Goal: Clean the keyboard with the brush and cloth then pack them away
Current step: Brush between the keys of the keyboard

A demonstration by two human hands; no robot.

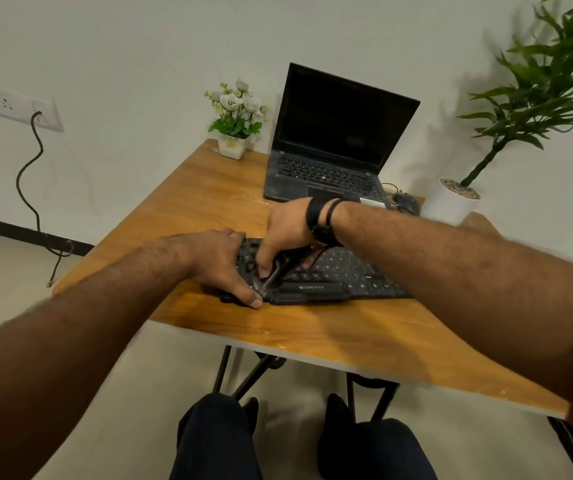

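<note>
The keyboard (333, 275) lies on the wooden table (209, 202), near its front edge, long axis running left to right; its left end is hidden under both hands and its right end is cut off by the right forearm. White lettering on the front strip reads roughly "ZEBRONICS", though blurred. The left hand (222, 263) rests on the keyboard's left end, thumb hooked over the front edge. The right hand (287, 233) pinches a dark, slender thing, apparently the brush (278, 270), slanting from upper right down to lower left across the keys; its bristle end is hard to make out. An open laptop (333, 147), screen dark, stands behind. A mouse (406, 202) is partly hidden beside it.
</note>
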